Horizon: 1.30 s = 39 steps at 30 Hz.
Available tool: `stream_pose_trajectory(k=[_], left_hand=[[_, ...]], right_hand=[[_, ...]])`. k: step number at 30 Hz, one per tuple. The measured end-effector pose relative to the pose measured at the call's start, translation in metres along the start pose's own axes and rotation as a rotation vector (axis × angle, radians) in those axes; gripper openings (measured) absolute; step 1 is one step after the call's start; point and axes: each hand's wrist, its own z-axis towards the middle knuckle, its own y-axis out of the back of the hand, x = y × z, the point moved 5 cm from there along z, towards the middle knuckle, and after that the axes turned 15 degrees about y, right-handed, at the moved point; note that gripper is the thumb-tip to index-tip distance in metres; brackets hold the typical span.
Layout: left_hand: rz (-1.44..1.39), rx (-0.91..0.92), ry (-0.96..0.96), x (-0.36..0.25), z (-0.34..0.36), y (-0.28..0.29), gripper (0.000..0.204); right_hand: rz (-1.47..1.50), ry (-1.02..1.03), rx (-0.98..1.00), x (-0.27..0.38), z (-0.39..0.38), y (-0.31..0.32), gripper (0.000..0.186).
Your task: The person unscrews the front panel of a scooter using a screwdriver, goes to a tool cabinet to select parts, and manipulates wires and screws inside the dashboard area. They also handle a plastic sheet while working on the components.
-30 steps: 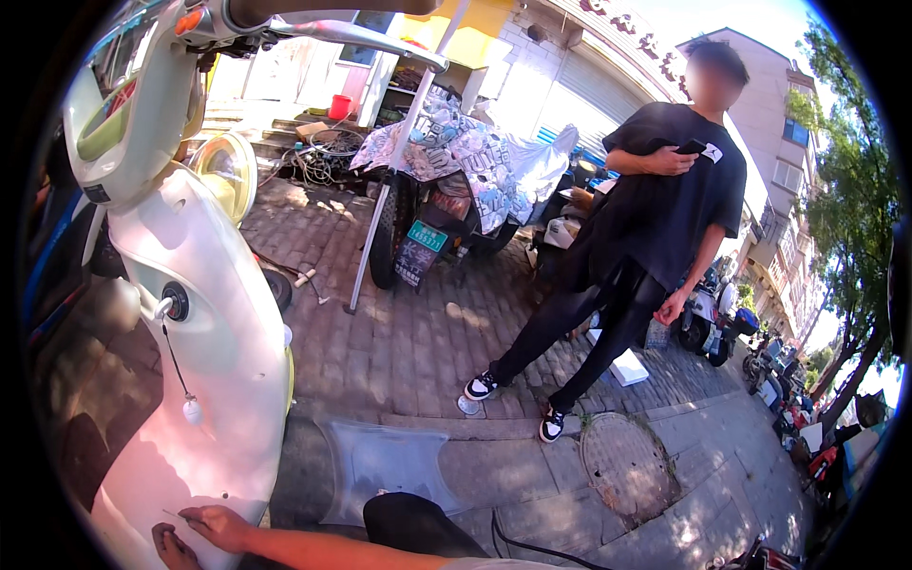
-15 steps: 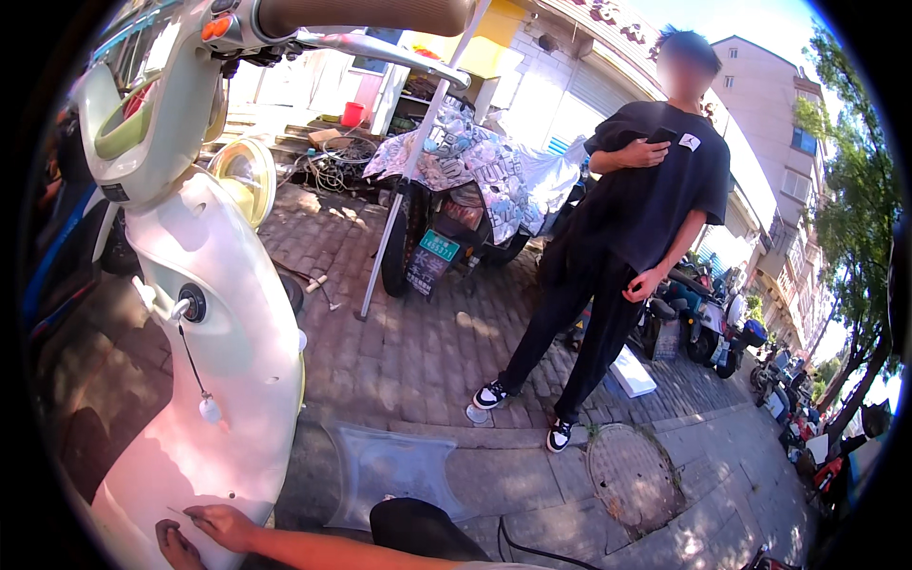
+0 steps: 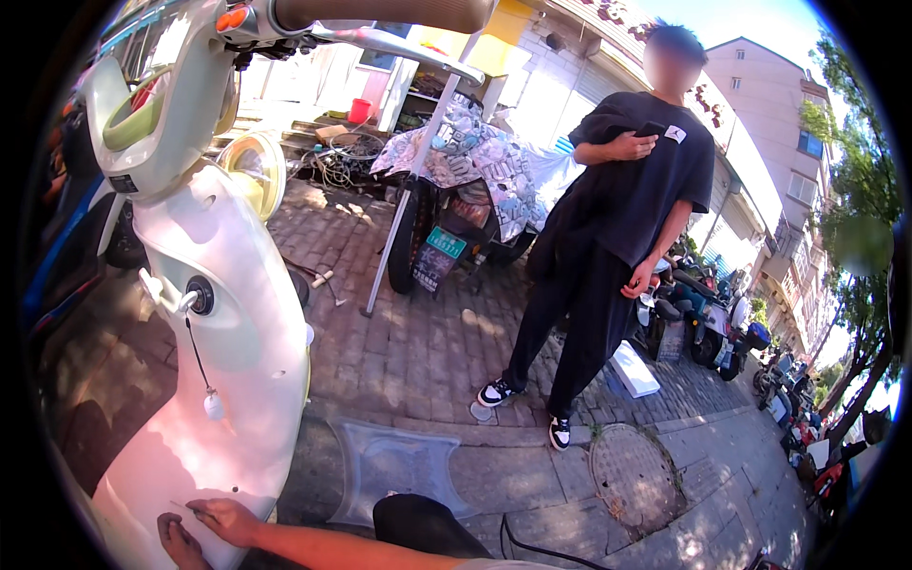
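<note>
The white scooter body (image 3: 252,313) fills the left side, with a key and a small pale tag (image 3: 214,407) hanging at its front panel. Low on its pale floor section, my right hand (image 3: 228,521) pinches something thin and small that I cannot make out. My left hand (image 3: 179,541) is right beside it, fingers curled against the same surface; what they hold, if anything, is hidden. A small dark hole (image 3: 236,489) shows in the panel just above my right hand.
A person (image 3: 641,180) in dark clothes stands ahead, holding a phone. Behind are a covered three-wheeler (image 3: 475,180) and a metal pole (image 3: 391,242). A translucent plastic sheet (image 3: 394,465) lies beside the scooter; a manhole cover (image 3: 635,475) and parked scooters (image 3: 708,313) are at right.
The view has shifted slightly, so the scene sits a little differently. Both hands stay at the same spot on the scooter's floor section, with only slight finger movement.
</note>
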Motion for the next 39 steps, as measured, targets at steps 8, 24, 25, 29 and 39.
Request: stream_pose_trajectory(k=[8,24,25,29,39], left_hand=[[-0.011,0.009,0.016,-0.003,-0.001,0.003,0.015],[-0.082,0.014,-0.085,0.054,0.061,0.033,0.016],[-0.037,-0.023,0.039,0.017,0.015,0.008,0.016],[-0.045,0.038,0.028,0.007,0.001,-0.002,0.016],[-0.224,0.093,0.126,-0.005,-0.01,-0.001,0.016]], right_hand=[[-0.002,0.011,0.008,0.003,0.001,-0.002,0.034],[0.006,0.025,0.066,0.009,0.012,0.002,0.035],[-0.025,0.004,0.083,0.014,0.01,0.007,0.034],[0.015,-0.174,0.108,0.024,0.013,0.016,0.035],[0.256,-0.552,0.163,0.03,0.015,0.012,0.033]])
